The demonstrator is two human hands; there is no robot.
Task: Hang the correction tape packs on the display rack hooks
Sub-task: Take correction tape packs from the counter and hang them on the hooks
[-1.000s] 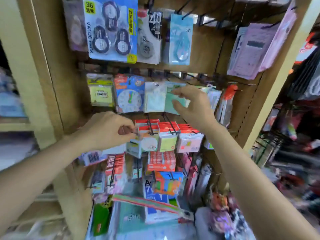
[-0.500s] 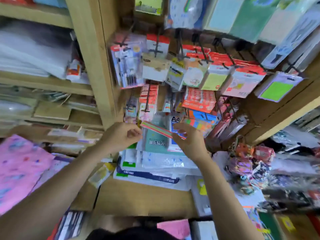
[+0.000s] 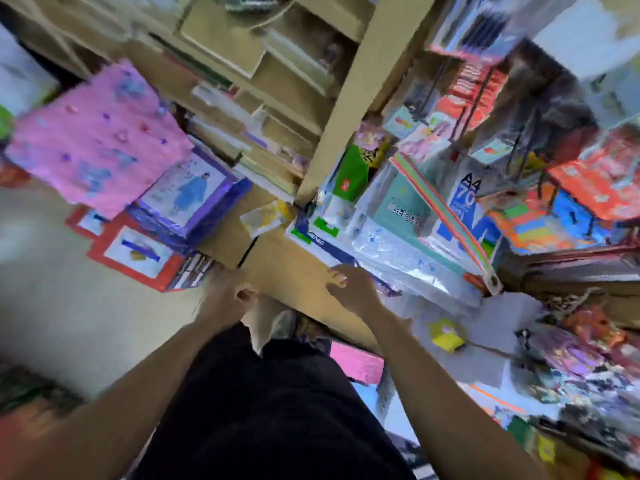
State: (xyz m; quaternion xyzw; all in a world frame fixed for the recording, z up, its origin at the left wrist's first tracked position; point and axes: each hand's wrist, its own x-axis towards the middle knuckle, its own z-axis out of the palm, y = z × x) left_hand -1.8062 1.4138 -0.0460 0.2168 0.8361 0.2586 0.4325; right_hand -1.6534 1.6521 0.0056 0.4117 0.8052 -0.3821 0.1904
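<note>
The view is blurred and tilted down toward the floor. My left hand hangs low in the middle with its fingers curled into a loose fist, and I see nothing in it. My right hand is beside it, fingers relaxed and spread, just above the plastic-wrapped paper stacks, holding nothing. The display rack hooks with red-topped hanging packs sit at the upper right, well above both hands. No correction tape pack can be made out in this frame.
A wooden shelf post divides the rack from shelves of paper on the left. A pink patterned sheet lies at the left. A brown cardboard box sits under my hands. An A4 paper pack and a striped strip lean at the right.
The view swung down from the rack toward the floor. Both hands dropped away from the hanging packs to below the paper stacks, and the right hand left the striped strip.
</note>
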